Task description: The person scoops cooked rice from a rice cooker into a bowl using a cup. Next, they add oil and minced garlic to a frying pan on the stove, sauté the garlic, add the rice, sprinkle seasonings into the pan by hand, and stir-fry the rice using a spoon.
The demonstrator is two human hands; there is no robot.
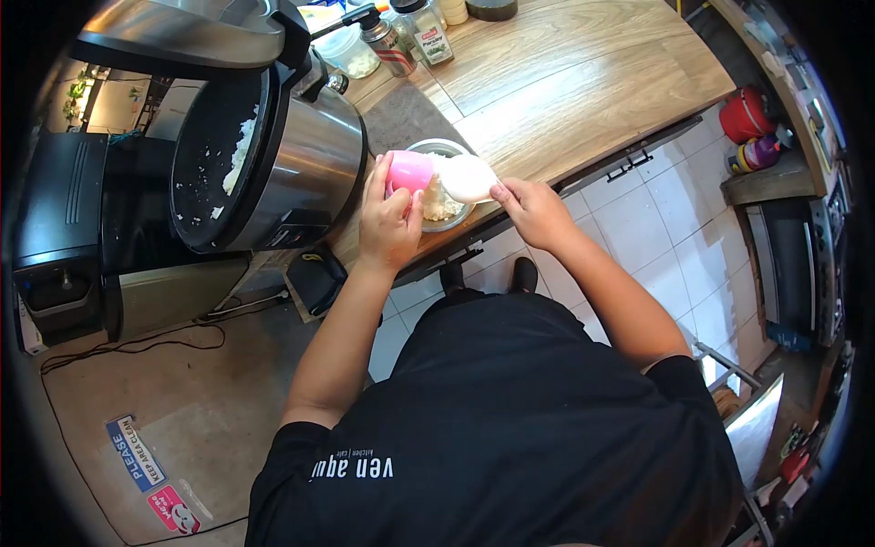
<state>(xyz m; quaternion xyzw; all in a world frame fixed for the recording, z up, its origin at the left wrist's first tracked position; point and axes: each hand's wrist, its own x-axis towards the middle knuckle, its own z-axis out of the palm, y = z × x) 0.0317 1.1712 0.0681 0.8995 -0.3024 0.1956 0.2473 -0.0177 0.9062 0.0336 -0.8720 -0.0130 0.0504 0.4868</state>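
My left hand (391,223) is closed around a small pink cup (412,170), tilted over a round metal bowl (440,143). White rice (441,205) lies in the bowl below the cup. In my right hand (538,213) is the handle end of a white rice paddle (469,179), whose broad head is beside the cup's mouth. The paddle and cup hide part of the bowl. To the left, a large steel rice cooker (314,150) stands with its lid (182,32) raised and some rice clinging to its dark inner pot (205,169).
Behind the bowl on the wooden counter (565,82) are a parsley jar (427,32), a torch-topped can (387,46) and a clear tub (353,55). A dark mat (406,118) lies beside the cooker. Drawer handles (629,164) stick out from the counter front.
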